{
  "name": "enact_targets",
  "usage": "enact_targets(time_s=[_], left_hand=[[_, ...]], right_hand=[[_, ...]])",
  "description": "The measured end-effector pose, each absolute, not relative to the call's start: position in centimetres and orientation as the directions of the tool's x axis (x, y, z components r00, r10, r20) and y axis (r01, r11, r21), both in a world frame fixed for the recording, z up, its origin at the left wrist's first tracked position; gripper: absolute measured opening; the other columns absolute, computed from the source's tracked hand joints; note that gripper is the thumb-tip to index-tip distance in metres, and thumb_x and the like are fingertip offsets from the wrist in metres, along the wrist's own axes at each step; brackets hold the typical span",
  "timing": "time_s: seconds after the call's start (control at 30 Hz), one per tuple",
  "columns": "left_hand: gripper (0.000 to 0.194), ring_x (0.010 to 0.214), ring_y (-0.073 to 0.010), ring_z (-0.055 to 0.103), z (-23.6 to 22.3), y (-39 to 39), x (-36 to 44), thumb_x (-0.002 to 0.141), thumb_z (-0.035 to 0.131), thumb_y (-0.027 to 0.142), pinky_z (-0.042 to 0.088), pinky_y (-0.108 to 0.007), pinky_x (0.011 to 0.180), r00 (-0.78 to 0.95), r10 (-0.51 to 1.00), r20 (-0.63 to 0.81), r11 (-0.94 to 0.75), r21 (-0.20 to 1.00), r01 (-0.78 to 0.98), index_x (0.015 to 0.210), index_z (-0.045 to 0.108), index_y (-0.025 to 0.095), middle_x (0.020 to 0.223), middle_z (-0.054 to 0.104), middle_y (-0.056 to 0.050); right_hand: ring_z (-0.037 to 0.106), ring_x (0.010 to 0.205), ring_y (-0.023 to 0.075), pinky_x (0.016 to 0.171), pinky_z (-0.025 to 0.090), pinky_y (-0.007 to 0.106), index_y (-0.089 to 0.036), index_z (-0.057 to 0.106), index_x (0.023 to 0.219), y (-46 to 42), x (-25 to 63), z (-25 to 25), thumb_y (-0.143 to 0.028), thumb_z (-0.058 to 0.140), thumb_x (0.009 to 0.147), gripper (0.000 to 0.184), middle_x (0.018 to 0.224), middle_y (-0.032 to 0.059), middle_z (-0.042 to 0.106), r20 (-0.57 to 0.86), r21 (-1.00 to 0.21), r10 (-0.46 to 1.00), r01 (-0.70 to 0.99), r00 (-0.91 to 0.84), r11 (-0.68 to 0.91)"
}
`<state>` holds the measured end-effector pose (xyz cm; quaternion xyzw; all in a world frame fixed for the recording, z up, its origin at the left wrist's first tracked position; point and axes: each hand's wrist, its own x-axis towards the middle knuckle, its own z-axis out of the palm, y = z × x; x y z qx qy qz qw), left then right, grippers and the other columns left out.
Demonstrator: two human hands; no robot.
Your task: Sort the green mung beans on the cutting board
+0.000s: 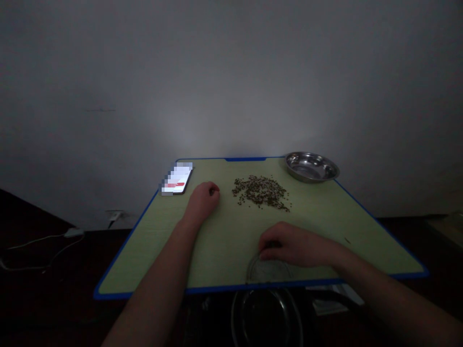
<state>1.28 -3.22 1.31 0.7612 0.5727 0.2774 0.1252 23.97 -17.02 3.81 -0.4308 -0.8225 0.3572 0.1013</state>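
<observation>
Small dark brown grains or seeds lie spread in a loose heap on the light green tabletop. Left of the heap rests my left hand, its fingers curled closed; whatever may be inside them is hidden. My right hand is closer to the front edge, with thumb and fingers closed in a pinch. It is over a clear round dish or lid that lies at the table's front edge. I cannot see what is between its fingertips.
A shallow steel bowl stands at the back right corner. A lit phone lies at the back left. Below the front edge is a round dark container with a shiny rim. A white cable is on the left, by the wall.
</observation>
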Motion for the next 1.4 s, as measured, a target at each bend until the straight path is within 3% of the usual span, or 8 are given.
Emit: enact_targets(time_s=[0.6,0.7,0.83,0.97,1.1,1.23,1.33,1.4], left_hand=[[0.021,0.085,-0.0201,0.059,0.9,-3.1,1.2,0.074,0.046,0.020,0.046,-0.033,0.081,0.211,0.931,0.299,-0.339,0.487,0.805,0.082,0.065,0.016,0.088,0.067,-0.009],[0.021,0.085,-0.0202,0.059,0.9,-3.1,1.2,0.074,0.046,0.019,0.046,-0.033,0.081,0.207,0.931,0.302,-0.338,0.489,0.804,0.082,0.065,0.016,0.088,0.066,-0.009],[0.021,0.085,-0.0203,0.059,1.0,-3.2,1.2,0.074,0.046,0.019,0.046,-0.034,0.081,0.202,0.936,0.287,-0.326,0.496,0.805,0.083,0.065,0.016,0.087,0.067,-0.009],[0.020,0.087,-0.0200,0.060,1.2,-3.3,1.1,0.075,0.046,0.018,0.046,-0.033,0.082,0.202,0.936,0.289,-0.328,0.503,0.800,0.082,0.065,0.016,0.088,0.067,-0.009],[0.021,0.088,-0.0207,0.060,1.2,-3.4,1.1,0.075,0.045,0.018,0.046,-0.034,0.083,0.195,0.937,0.289,-0.321,0.500,0.804,0.083,0.065,0.015,0.090,0.067,-0.010],[0.020,0.088,-0.0205,0.060,1.1,-3.2,1.0,0.076,0.045,0.018,0.046,-0.034,0.082,0.190,0.937,0.291,-0.320,0.504,0.802,0.081,0.064,0.016,0.088,0.066,-0.009],[0.020,0.088,-0.0203,0.060,0.9,-3.1,0.8,0.076,0.045,0.018,0.046,-0.034,0.082,0.194,0.939,0.282,-0.317,0.504,0.803,0.081,0.064,0.016,0.088,0.066,-0.009],[0.020,0.088,-0.0202,0.059,0.9,-3.1,0.8,0.075,0.045,0.018,0.046,-0.034,0.082,0.197,0.937,0.288,-0.321,0.497,0.806,0.082,0.063,0.016,0.088,0.066,-0.009]], right_hand=[[0.053,0.064,0.0119,0.058,0.039,0.023,-0.017,0.066,0.076,-17.3,26.1,5.1,-0.029,0.057,0.084,0.017,0.068,-0.0008,0.062,-0.104,-0.675,0.901,0.695,-0.422,0.248],[0.054,0.063,0.0123,0.057,0.041,0.023,-0.017,0.062,0.074,-17.1,27.4,4.9,-0.030,0.051,0.086,0.020,0.069,0.0004,0.062,-0.073,-0.718,0.936,0.670,-0.345,0.191],[0.042,0.042,0.0079,0.040,0.034,0.022,-0.019,0.055,0.082,-16.1,29.7,4.9,-0.037,0.045,0.087,0.022,0.073,0.0017,0.067,-0.045,-0.789,0.985,0.611,-0.165,0.067],[0.042,0.039,0.0084,0.037,0.034,0.022,-0.018,0.055,0.091,-14.0,31.8,5.1,-0.039,0.050,0.081,0.024,0.072,0.0035,0.069,0.087,-0.795,0.996,0.603,-0.005,0.073],[0.058,0.054,0.0149,0.044,0.040,0.024,-0.017,0.062,0.094,-11.2,32.6,5.1,-0.033,0.052,0.080,0.023,0.079,0.0063,0.071,0.208,-0.677,0.973,0.732,0.095,0.073],[0.066,0.077,0.0217,0.062,0.044,0.028,-0.018,0.068,0.093,-8.8,31.6,5.1,-0.028,0.056,0.081,0.020,0.088,0.0074,0.073,0.321,-0.367,0.941,0.930,0.111,0.015],[0.066,0.079,0.0237,0.062,0.041,0.029,-0.019,0.068,0.091,-7.9,30.4,4.9,-0.027,0.052,0.085,0.019,0.087,0.0080,0.073,0.343,-0.152,0.934,0.987,0.095,-0.044],[0.066,0.076,0.0234,0.060,0.039,0.029,-0.018,0.067,0.090,-7.8,29.8,4.6,-0.026,0.049,0.086,0.020,0.085,0.0091,0.073,0.336,-0.076,0.938,0.995,0.083,-0.060]])
